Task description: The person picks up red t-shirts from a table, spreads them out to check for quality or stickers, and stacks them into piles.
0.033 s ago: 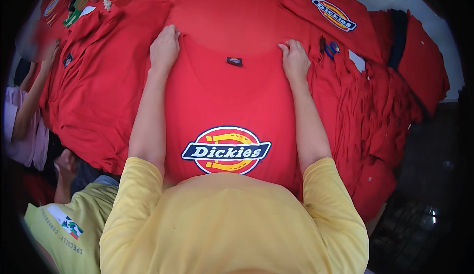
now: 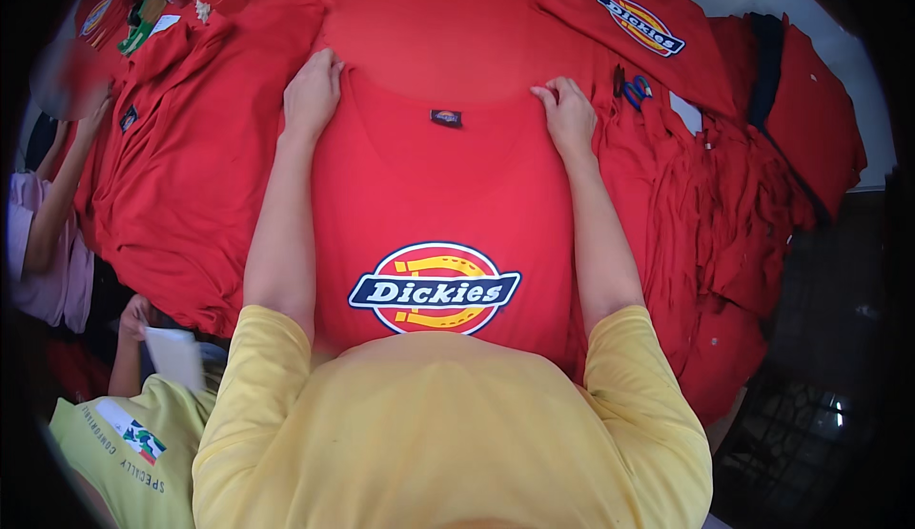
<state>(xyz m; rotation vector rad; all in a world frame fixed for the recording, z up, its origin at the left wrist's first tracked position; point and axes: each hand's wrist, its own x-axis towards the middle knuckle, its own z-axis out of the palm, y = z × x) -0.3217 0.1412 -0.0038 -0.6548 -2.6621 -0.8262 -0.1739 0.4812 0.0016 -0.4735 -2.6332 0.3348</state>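
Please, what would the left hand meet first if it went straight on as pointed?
The left hand, at the red shirt, would likely meet the red cloth spread ahead; depth is unclear.

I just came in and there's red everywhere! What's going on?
Someone in a yellow top has a red shirt laid out in front of them, its logo facing up. The left hand and right hand hold it near the shoulders, either side of the neck. More red cloth lies around it. Over on the left, a co-worker's hand holds something white.
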